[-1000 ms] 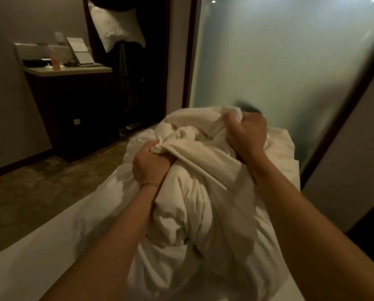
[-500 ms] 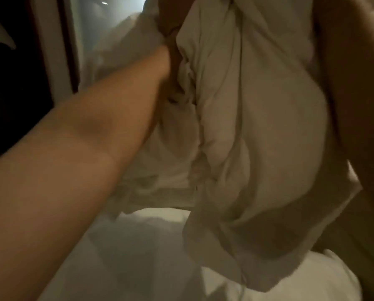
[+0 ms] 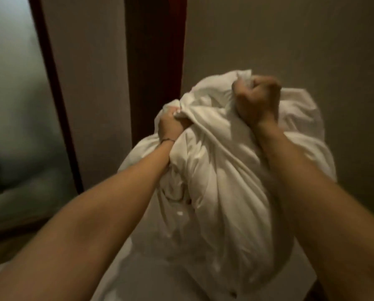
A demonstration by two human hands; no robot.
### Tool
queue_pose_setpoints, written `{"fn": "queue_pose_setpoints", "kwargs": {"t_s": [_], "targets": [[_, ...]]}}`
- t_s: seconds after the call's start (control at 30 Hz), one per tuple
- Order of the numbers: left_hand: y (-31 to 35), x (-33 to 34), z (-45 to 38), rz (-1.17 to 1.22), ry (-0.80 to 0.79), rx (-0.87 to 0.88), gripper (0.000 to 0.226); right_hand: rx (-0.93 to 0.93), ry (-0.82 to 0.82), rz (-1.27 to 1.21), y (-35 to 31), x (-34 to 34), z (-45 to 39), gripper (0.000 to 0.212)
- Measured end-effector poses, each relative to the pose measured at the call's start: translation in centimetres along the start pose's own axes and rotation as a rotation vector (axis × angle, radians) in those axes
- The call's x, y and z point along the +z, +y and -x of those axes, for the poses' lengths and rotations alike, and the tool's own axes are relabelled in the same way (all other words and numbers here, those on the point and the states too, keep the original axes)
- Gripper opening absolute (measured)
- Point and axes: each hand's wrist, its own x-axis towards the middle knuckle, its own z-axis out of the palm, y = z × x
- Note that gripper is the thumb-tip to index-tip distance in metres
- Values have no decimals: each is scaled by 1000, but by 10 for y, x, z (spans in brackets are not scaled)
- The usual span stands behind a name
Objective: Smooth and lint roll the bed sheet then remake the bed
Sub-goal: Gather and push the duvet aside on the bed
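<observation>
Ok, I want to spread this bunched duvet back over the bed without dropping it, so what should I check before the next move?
1. Left hand grips the duvet: ok, fingers curled into the fabric.
2. Right hand grips it: ok, fist closed on a fold at the top.
3. Duvet lifted off the bed sheet: cannot tell, its lower part hides the contact.
4. Duvet unbunched: not ok, it hangs in a crumpled bundle.
5. Sheet smooth: cannot tell, only a small part shows.

ahead: bunched duvet [image 3: 220, 170] blocks | behind it: wall [image 3: 290, 40], gap seemingly slim
</observation>
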Motion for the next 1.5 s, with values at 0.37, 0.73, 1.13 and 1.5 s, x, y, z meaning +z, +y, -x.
{"fn": "queue_pose_setpoints", "kwargs": {"t_s": [0.37,0.73,1.13,1.5], "targets": [[-137,85,39,-107,-141,-204,24,137,-169,33,145,52,86,50],[-149,58,56,-232,-186,-275,13,236,-281,118,143,55,106,47],[-81,-3,27,-232,-227,-167,21,137,-492,469,37,35,37,43],[-152,4,228,-893,-913,-360,111,379,-972,727,139,-48,265,84]]}}
